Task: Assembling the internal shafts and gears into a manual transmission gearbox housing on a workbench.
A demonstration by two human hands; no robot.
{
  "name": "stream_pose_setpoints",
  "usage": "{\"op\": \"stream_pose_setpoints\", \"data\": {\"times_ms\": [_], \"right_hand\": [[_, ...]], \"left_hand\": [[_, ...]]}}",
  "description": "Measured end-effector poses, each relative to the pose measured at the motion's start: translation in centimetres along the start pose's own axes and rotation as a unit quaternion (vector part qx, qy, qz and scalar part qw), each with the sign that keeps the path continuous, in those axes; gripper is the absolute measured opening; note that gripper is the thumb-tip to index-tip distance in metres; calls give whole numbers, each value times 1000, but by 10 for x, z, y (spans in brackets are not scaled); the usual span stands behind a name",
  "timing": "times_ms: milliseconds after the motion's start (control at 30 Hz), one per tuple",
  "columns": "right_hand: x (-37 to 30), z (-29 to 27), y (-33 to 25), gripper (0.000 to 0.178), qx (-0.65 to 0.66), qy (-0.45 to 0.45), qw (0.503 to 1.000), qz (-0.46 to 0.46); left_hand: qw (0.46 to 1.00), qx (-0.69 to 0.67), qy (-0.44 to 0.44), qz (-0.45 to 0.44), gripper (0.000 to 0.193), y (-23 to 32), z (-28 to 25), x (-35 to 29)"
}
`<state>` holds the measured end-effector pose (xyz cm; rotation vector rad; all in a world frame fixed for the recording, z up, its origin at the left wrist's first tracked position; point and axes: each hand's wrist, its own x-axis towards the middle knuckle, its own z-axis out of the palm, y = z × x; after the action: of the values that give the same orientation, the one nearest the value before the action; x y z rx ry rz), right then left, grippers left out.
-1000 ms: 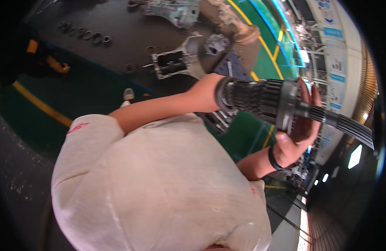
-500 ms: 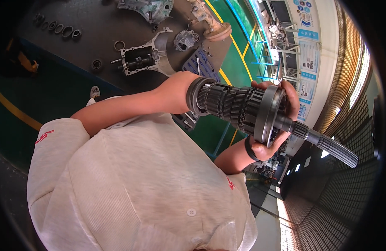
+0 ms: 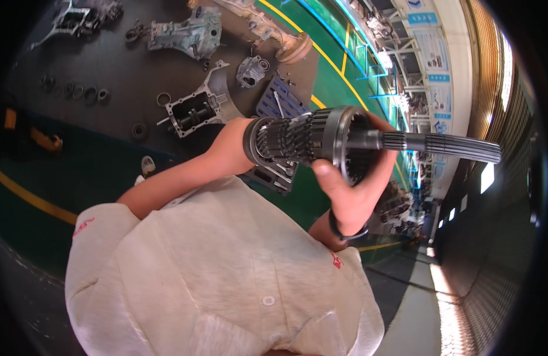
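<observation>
Steel gear shaft [image 3: 345, 142] (splined), both hands [image 3: 351, 190] gripping

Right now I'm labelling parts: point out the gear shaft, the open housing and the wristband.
gear shaft [image 3: 298, 139], head view, on the stacked gears.
open housing [image 3: 194, 111], head view, on its dark cavity.
wristband [image 3: 343, 232], head view, on the black band at the wrist.

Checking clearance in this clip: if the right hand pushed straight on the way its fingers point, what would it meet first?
Nothing new: the right hand already wraps the large gear of the gear shaft. Past it, probably only open air, though depth is unclear.
</observation>
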<state>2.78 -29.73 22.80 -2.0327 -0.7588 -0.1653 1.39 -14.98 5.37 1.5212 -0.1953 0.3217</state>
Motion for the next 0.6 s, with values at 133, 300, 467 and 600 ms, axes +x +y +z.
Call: {"op": "stream_pose_setpoints", "data": {"times_ms": [133, 300, 467, 600], "right_hand": [[13, -3, 0, 88, 32, -26, 999, 4], [13, -3, -2, 83, 75, -45, 995, 38], [5, 4, 2, 86, 78, -37, 996, 19], [-5, 15, 11, 96, 110, 2, 994, 6]], "left_hand": [[999, 34, 23, 11, 31, -3, -2, 3], [999, 0, 34, 18, 33, 0, 4, 1], [999, 24, 29, 6, 31, -6, -4, 3], [1000, 18, -2, -10, 29, -11, -3, 1]]}}
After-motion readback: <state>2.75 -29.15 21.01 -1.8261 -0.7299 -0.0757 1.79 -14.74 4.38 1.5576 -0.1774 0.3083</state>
